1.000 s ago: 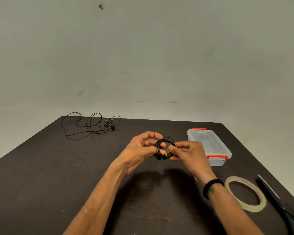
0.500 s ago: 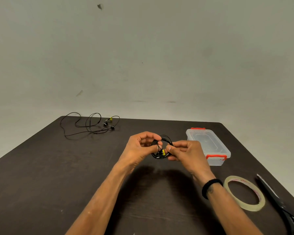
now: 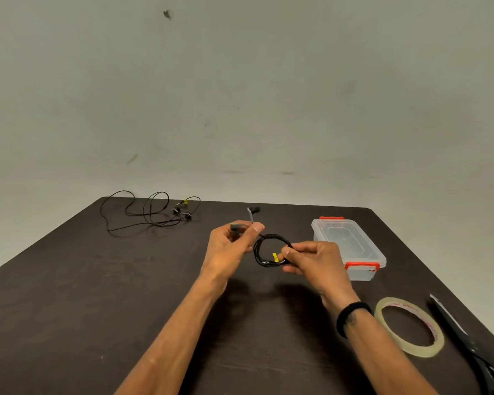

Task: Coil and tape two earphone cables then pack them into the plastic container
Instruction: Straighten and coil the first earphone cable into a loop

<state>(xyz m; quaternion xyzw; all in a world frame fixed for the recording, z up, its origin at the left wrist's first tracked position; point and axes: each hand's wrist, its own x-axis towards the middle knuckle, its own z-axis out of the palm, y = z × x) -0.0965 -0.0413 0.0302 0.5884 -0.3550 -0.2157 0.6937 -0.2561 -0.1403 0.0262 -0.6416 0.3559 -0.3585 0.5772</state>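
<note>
- While the right hand (image 3: 314,259) pinched the coiled earphone cable (image 3: 270,249) to keep its loops together, the left hand (image 3: 231,246) gripped the earbud ends (image 3: 253,213) clear.
- Tape roll (image 3: 409,326) lay near for binding.

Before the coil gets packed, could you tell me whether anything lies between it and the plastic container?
Nothing on the table blocks the way, but the plastic container has its clear lid on, red clips at both ends. The coiled earphone cable is held in both hands, just left of it.

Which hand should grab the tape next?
Probably the right hand: the tape roll lies on its side of the table. But it pinches the coiled earphone cable, so the left hand must hold that.
</note>
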